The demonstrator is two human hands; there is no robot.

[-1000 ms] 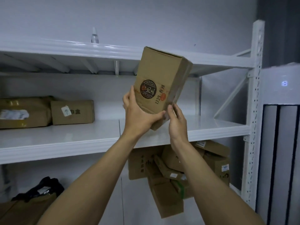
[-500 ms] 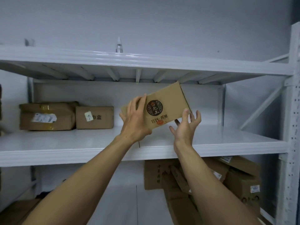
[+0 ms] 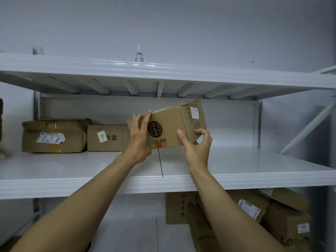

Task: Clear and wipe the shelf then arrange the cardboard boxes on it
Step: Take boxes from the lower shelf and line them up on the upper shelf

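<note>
From the head camera we face a white metal rack against a pale, bare wall; the middle shelf (image 3: 236, 160) is a smooth, faintly glossy white board with a thin seam running front to back near its centre, and the upper shelf (image 3: 181, 73) shows ribbed braces on its underside. A small clear bottle (image 3: 139, 54) with a pointed cap stands upright on the upper shelf. We hold a brown cardboard box (image 3: 171, 126) above the middle shelf, tilted so its right end sits higher; whether its lower edge touches the board we cannot tell. Its matte front bears a dark round emblem and printed characters, and its right end face carries a white label. Our left hand (image 3: 140, 135) presses flat against the box's left front, fingers reaching its top edge, while our right hand (image 3: 196, 144) pinches the lower right corner between thumb and curled fingers. Far left on the same shelf rests a crumpled, dented box (image 3: 54, 136) with a shipping label and yellowish tape, and just beside it, apparently touching, a squarer box (image 3: 107, 138) with a small white sticker and dark characters. Below the shelf at right, several more cardboard boxes (image 3: 272, 215) lie heaped at angles, some labelled.
</note>
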